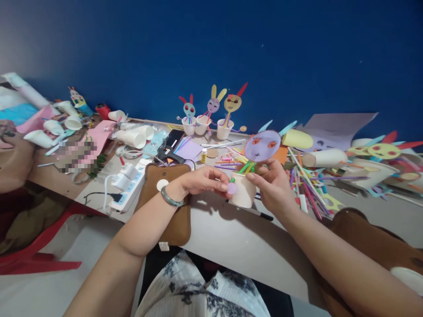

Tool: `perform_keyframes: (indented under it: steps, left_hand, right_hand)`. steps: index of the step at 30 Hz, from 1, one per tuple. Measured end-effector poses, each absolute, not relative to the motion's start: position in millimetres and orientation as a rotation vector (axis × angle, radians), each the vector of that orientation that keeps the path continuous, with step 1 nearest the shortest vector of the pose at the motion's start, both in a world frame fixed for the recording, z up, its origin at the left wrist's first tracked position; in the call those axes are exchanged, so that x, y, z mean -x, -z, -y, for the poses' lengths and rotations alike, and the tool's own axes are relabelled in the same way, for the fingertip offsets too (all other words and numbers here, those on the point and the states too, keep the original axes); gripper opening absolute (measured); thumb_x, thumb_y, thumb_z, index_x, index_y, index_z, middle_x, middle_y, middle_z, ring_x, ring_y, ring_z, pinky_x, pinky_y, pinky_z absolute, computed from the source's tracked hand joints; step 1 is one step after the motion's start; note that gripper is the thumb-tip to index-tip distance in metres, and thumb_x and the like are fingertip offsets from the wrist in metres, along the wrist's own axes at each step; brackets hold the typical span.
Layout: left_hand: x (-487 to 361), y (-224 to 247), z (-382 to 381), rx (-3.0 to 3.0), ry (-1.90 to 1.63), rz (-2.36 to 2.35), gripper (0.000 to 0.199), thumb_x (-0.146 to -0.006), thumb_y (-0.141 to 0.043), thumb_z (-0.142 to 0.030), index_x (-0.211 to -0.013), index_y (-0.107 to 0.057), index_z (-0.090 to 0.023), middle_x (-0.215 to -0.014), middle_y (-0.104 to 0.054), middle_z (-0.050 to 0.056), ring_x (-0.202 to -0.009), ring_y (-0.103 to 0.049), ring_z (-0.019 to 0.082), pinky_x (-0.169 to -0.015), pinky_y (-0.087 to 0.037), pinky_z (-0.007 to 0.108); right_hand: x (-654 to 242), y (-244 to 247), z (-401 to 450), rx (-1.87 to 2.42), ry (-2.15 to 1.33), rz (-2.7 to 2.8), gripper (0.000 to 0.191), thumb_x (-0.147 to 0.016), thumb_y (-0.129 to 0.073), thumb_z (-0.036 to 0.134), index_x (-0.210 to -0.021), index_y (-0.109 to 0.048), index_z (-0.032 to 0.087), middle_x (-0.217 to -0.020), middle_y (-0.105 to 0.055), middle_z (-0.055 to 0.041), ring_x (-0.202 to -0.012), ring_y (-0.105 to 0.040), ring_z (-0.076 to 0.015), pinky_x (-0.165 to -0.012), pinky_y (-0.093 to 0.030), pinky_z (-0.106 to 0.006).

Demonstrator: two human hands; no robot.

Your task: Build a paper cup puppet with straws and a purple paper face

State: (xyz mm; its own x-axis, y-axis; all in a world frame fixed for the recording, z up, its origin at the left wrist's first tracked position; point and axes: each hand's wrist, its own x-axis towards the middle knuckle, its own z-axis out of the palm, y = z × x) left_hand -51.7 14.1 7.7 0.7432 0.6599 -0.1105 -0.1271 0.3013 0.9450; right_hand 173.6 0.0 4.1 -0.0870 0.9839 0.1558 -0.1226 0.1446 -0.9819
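Both hands meet over the near edge of the table (231, 237). Left hand (201, 180): grip pinched, thumb and fingertips closed on a small purple paper disc (232, 188), pressing it against the side of one white paper cup (243, 190). Right hand (272, 185): fingers curled around the far side of that cup, grasping it just above the table; the same hand's fingertips touch a purple paper face (262, 145) rising from the cup, two orange eyes on it. Green and yellow straws (247, 167) stick out of the cup. Counts: three finished bunny cups (206, 118) stand in a row by the blue wall; one glue gun (170, 153) behind the left hand; one white power strip (127, 193) to the left; loose straws pile (307, 185) right of the cup, too many to count.
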Motion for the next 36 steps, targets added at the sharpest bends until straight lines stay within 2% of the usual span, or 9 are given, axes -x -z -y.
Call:
perform_keyframes:
  steps: [3, 8, 13, 17, 21, 26, 29, 36]
  left_hand:
    - [53.1, -8.4, -13.7, -1.19, -0.514, -0.524, 0.041, -0.062, -0.094, -0.044, -0.077, -0.072, -0.012, -0.081, -0.075, 0.008, -0.078, -0.072, 0.016, -0.079, -0.058, 0.03]
    - [54.7, -10.8, -13.7, -1.232, -0.463, -0.556, 0.042, -0.06, -0.094, -0.045, -0.075, -0.073, -0.012, -0.08, -0.075, 0.007, -0.075, -0.07, 0.014, -0.079, -0.058, 0.03]
    - [55.1, -13.4, -13.6, -1.237, -0.449, -0.569, 0.041, -0.06, -0.094, -0.043, -0.076, -0.073, -0.012, -0.077, -0.073, 0.006, -0.072, -0.068, 0.012, -0.077, -0.056, 0.027]
    - [53.9, -15.1, -13.2, -1.267, -0.447, -0.59, 0.038, -0.062, -0.094, -0.041, -0.076, -0.074, -0.012, -0.074, -0.071, 0.004, -0.07, -0.065, 0.011, -0.074, -0.053, 0.024]
    - [51.4, -14.5, -12.6, -1.301, -0.416, -0.549, 0.039, -0.062, -0.093, -0.045, -0.075, -0.075, -0.013, -0.075, -0.072, 0.004, -0.072, -0.066, 0.012, -0.075, -0.054, 0.025]
    - [51.3, -14.0, -11.4, -1.28, -0.417, -0.553, 0.04, -0.061, -0.093, -0.045, -0.077, -0.075, -0.013, -0.076, -0.073, 0.005, -0.073, -0.069, 0.014, -0.075, -0.056, 0.027]
    - [52.0, -14.8, -11.2, -1.273, -0.38, -0.581, 0.039, -0.061, -0.094, -0.043, -0.078, -0.075, -0.013, -0.075, -0.073, 0.005, -0.072, -0.069, 0.013, -0.075, -0.057, 0.026]
    - [51.0, -13.1, -11.6, -1.231, -0.435, -0.601, 0.04, -0.06, -0.094, -0.043, -0.076, -0.074, -0.013, -0.074, -0.073, 0.004, -0.071, -0.069, 0.013, -0.074, -0.057, 0.027]
  right_hand:
    - [-180.3, -13.7, -5.6, 1.016, -1.51, 1.397, 0.051, -0.063, -0.089, 0.048, -0.101, -0.066, 0.023, -0.094, -0.074, -0.0071, -0.084, -0.071, -0.0263, -0.069, -0.056, -0.037]
    - [-192.4, -16.4, -12.6, 1.046, -1.727, 1.613, 0.041, -0.066, -0.083, 0.041, -0.1, -0.075, 0.019, -0.093, -0.078, -0.0091, -0.086, -0.072, -0.0277, -0.072, -0.058, -0.037]
    - [-198.5, -12.0, -12.9, 1.084, -1.693, 1.652, 0.042, -0.066, -0.082, 0.035, -0.104, -0.077, 0.02, -0.092, -0.077, -0.0063, -0.081, -0.072, -0.0243, -0.066, -0.057, -0.032]
    - [-200.8, -7.2, -11.2, 1.127, -1.749, 1.681, 0.045, -0.07, -0.084, 0.04, -0.109, -0.075, 0.021, -0.094, -0.077, -0.0062, -0.078, -0.072, -0.0227, -0.062, -0.056, -0.029]
    - [-195.7, -10.1, -7.1, 1.048, -1.797, 1.729, 0.039, -0.073, -0.083, 0.044, -0.103, -0.071, 0.021, -0.086, -0.076, -0.0041, -0.07, -0.069, -0.0187, -0.056, -0.052, -0.026]
    - [-190.4, -19.2, -2.9, 1.067, -1.824, 1.755, 0.033, -0.072, -0.082, 0.036, -0.098, -0.066, 0.022, -0.082, -0.073, -0.0012, -0.066, -0.067, -0.0167, -0.054, -0.05, -0.024]
    - [-191.7, -19.4, -2.8, 1.181, -1.79, 1.787, 0.03, -0.071, -0.079, 0.032, -0.097, -0.068, 0.023, -0.078, -0.073, -0.0003, -0.062, -0.066, -0.017, -0.05, -0.049, -0.024]
    - [-192.3, -16.9, -2.1, 1.252, -1.601, 1.812, 0.014, -0.069, -0.078, 0.028, -0.081, -0.071, 0.025, -0.059, -0.069, 0.0035, -0.047, -0.061, -0.0152, -0.04, -0.043, -0.023]
